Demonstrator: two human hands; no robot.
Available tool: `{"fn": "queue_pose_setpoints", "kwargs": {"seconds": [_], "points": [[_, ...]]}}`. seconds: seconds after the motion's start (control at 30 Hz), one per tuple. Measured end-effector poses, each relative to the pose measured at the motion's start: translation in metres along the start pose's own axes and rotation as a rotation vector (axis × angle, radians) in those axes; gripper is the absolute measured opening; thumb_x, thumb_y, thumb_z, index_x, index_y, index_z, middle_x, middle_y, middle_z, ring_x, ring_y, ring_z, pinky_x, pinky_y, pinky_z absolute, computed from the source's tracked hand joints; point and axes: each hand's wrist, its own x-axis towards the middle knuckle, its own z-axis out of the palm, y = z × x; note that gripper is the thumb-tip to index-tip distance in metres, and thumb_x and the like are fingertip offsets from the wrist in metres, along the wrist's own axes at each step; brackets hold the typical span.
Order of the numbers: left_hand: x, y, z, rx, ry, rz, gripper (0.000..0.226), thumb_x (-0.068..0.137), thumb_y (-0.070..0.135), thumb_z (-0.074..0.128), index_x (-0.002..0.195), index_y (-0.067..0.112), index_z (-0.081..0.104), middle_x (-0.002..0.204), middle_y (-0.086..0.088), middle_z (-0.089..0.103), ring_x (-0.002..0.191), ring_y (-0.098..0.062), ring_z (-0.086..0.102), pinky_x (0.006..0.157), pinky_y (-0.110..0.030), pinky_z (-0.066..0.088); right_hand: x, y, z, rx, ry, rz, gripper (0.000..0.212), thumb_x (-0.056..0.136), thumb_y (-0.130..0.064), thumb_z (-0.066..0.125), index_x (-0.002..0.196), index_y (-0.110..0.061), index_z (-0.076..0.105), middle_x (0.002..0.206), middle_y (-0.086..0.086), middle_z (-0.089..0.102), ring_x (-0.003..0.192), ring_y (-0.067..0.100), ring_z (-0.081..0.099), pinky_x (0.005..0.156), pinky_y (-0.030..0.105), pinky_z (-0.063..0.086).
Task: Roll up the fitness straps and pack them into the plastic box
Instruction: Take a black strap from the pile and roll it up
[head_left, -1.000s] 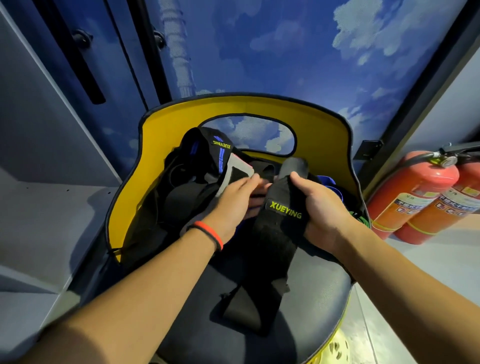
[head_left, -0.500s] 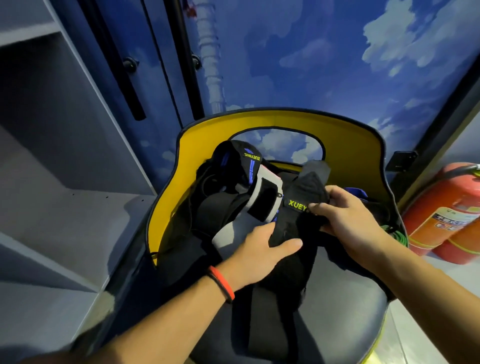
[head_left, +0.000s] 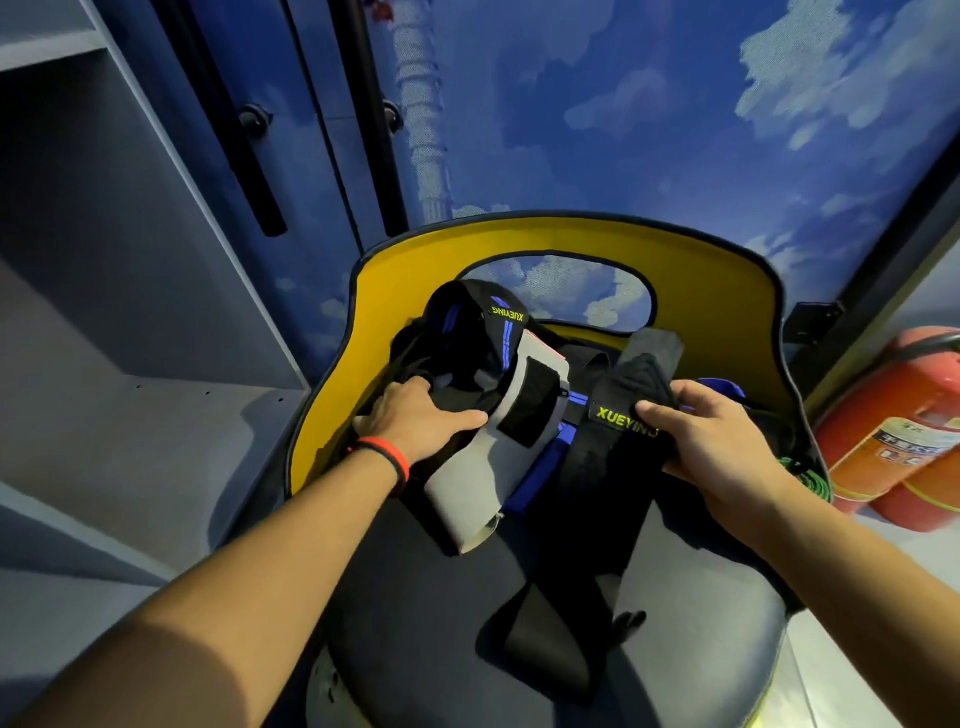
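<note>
while two red fire extinguishers (head_left: 893, 436) stand right of the yellow-backed chair (head_left: 717, 280), straps lie heaped on its black seat. the left hand (head_left: 415, 421) has left the black strap (head_left: 602, 478) and now rests open-fingered on the dark pile (head_left: 467, 322), beside a grey strap (head_left: 467, 483). the right hand (head_left: 727, 441) pinches the black strap at its label, tail trailing down the seat.
</note>
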Motion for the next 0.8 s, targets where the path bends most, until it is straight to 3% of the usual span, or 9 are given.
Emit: {"fn": "queue_pose_setpoints", "kwargs": {"seconds": [0.1,0.2,0.33,0.47,0.53,0.63,0.7,0.77,0.8], "points": [[-0.003,0.000,-0.006,-0.278,-0.067,-0.004,0.065,0.049,0.066,0.081,0.097,0.023,0.073,0.106,0.001,0.074,0.099,-0.028,0.068,0.095,-0.047,0.054,0.001,0.004,0.000,-0.021,-0.018,0.010,0.012,0.098,-0.008,0.064,0.109,-0.008,0.068,0.108,0.017,0.075,0.089,0.033,0.072,0.070,0.037,0.058],[-0.010,0.010,-0.022,-0.601,0.006,-0.046,0.034,0.075,0.041,0.076,0.089,0.009,0.078,0.092,-0.007,0.076,0.091,-0.031,0.070,0.079,-0.037,0.056,0.001,0.005,0.001,-0.046,-0.023,0.020,0.014,0.097,-0.010,0.066,0.110,-0.009,0.068,0.112,0.020,0.073,0.095,0.040,0.072,0.081,0.047,0.054],[-0.011,0.024,-0.049,-1.103,-0.066,-0.059,0.031,0.094,0.032,0.057,0.082,0.016,0.081,0.092,-0.005,0.079,0.094,-0.025,0.073,0.098,-0.044,0.054,0.000,0.006,0.001,-0.029,-0.050,0.008,0.012,0.098,-0.009,0.065,0.109,-0.009,0.068,0.110,0.017,0.074,0.086,0.027,0.071,0.069,0.035,0.055],[-0.025,0.038,-0.056,-1.015,-0.141,0.099,0.035,0.098,0.030,0.055,0.085,0.012,0.082,0.098,-0.008,0.079,0.094,-0.022,0.071,0.104,-0.045,0.050,-0.005,0.000,0.002,0.060,-0.101,-0.010,0.011,0.100,-0.012,0.060,0.107,-0.011,0.070,0.100,0.007,0.078,0.080,0.018,0.074,0.060,0.027,0.058],[-0.034,0.045,-0.051,-1.012,-0.234,0.135,0.032,0.098,0.027,0.055,0.089,0.009,0.080,0.102,-0.010,0.078,0.096,-0.024,0.069,0.102,-0.043,0.049,-0.006,-0.002,0.004,0.099,-0.137,-0.003,0.013,0.100,-0.012,0.059,0.106,-0.011,0.071,0.103,0.012,0.077,0.086,0.022,0.074,0.067,0.033,0.060],[-0.045,0.046,-0.034,-1.076,-0.372,0.120,0.022,0.091,0.004,0.053,0.100,0.008,0.072,0.107,-0.010,0.073,0.100,-0.025,0.062,0.093,-0.039,0.049,-0.006,-0.002,0.005,0.160,-0.195,0.046,0.017,0.095,-0.010,0.056,0.102,-0.009,0.071,0.108,0.017,0.073,0.096,0.033,0.070,0.084,0.043,0.055],[-0.055,0.041,-0.019,-1.054,-0.398,0.137,0.040,0.085,-0.012,0.051,0.118,0.007,0.065,0.111,-0.011,0.071,0.104,-0.024,0.063,0.091,-0.036,0.050,-0.007,-0.001,0.003,0.216,-0.223,0.114,0.022,0.090,-0.013,0.051,0.096,-0.010,0.073,0.104,0.018,0.070,0.097,0.035,0.066,0.088,0.046,0.050],[-0.064,0.031,0.001,-1.008,-0.429,0.187,0.060,0.083,-0.014,0.060,0.136,0.015,0.056,0.123,-0.005,0.071,0.113,-0.021,0.066,0.099,-0.038,0.052,-0.007,-0.001,0.001,0.273,-0.226,0.201,0.028,0.085,-0.017,0.048,0.084,-0.012,0.076,0.098,0.017,0.071,0.090,0.033,0.068,0.088,0.045,0.052],[-0.070,0.027,0.011,-0.987,-0.441,0.201,0.067,0.083,-0.012,0.065,0.139,0.023,0.054,0.124,-0.001,0.072,0.116,-0.020,0.067,0.100,-0.040,0.052,-0.007,-0.001,-0.001,0.282,-0.233,0.234,0.030,0.083,-0.018,0.048,0.088,-0.012,0.077,0.100,0.017,0.072,0.090,0.033,0.069,0.090,0.045,0.053]]}}
